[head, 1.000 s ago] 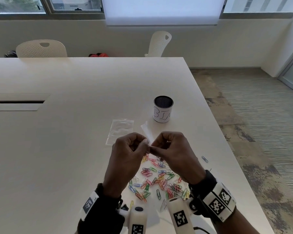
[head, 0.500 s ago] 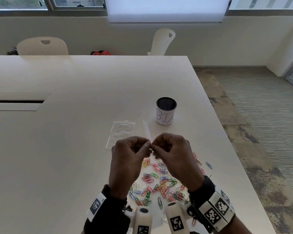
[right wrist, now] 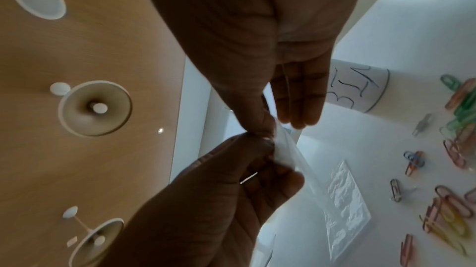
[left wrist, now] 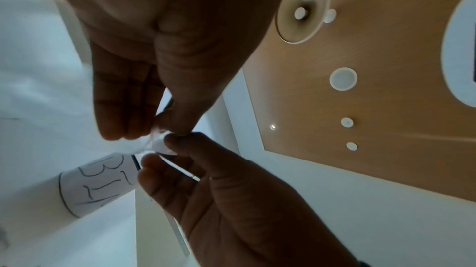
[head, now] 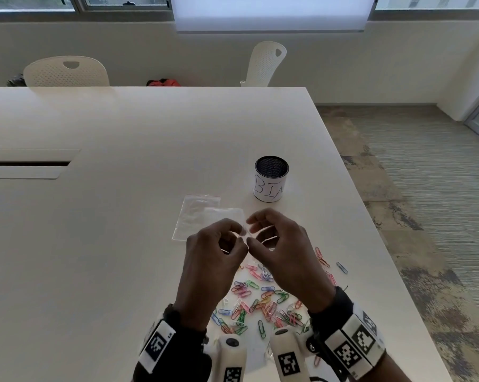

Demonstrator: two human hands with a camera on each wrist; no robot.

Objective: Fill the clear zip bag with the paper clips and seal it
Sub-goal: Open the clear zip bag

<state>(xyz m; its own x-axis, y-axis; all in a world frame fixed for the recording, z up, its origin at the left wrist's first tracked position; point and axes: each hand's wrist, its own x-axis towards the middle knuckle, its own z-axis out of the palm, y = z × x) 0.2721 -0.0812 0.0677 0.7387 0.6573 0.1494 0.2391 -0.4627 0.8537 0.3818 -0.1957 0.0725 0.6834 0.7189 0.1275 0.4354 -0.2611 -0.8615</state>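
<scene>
Two hands raised above clips (head: 263, 296), just short of bin (head: 271, 179): left hand (head: 214, 259) and right hand (head: 281, 250) each pinching mouth edge of bag (head: 227, 215), thumbs nearly touching. Bag held off worktop (head: 108, 216), seemingly being pulled open. Nothing loaded yet by look of it; clips all loose on worktop nearer than bin. Left to do: opening, filling, sealing. Second bag (head: 195, 213) flat left of bin. Zip line hidden behind fingers; open or closed, cannot tell. Bag outline faint against worktop.
</scene>
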